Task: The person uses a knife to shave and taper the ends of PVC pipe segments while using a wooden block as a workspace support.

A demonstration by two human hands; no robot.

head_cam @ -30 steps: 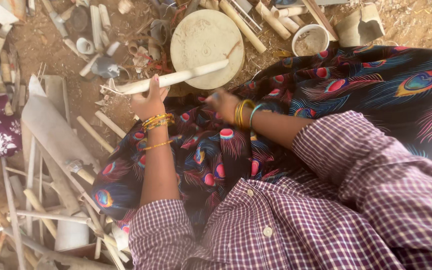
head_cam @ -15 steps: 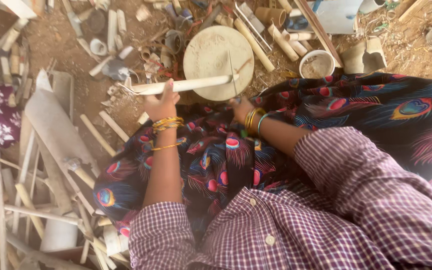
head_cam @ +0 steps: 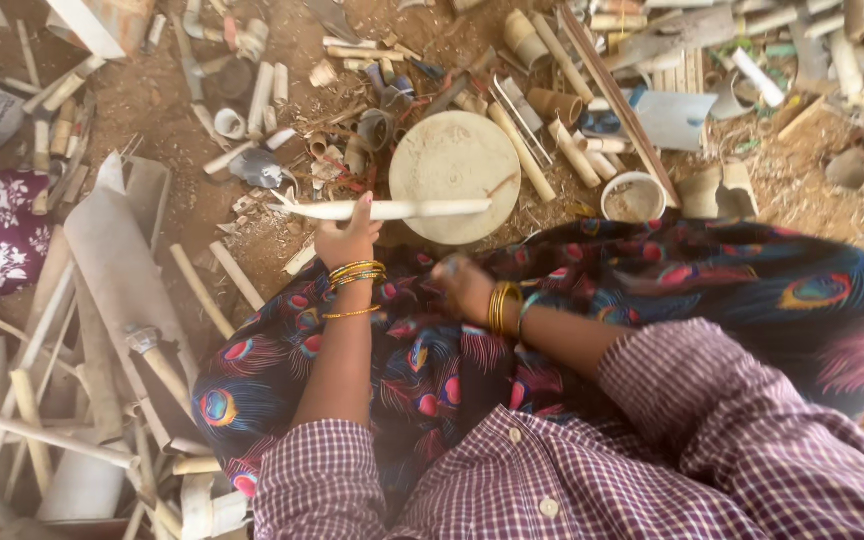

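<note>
Left hand grips pale split pipe strip, held level over round disc. Right hand blurred, grip unclear. Looks mid-trimming; next wants steady strip.

My left hand reaching forward with fingers curled closed, my right hand hovering blurred over my lap, bangles circling both wrists

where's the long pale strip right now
In the head view, the long pale strip lies level at centre, gripped by the left hand, its right end crossing the round wooden disc.
</note>
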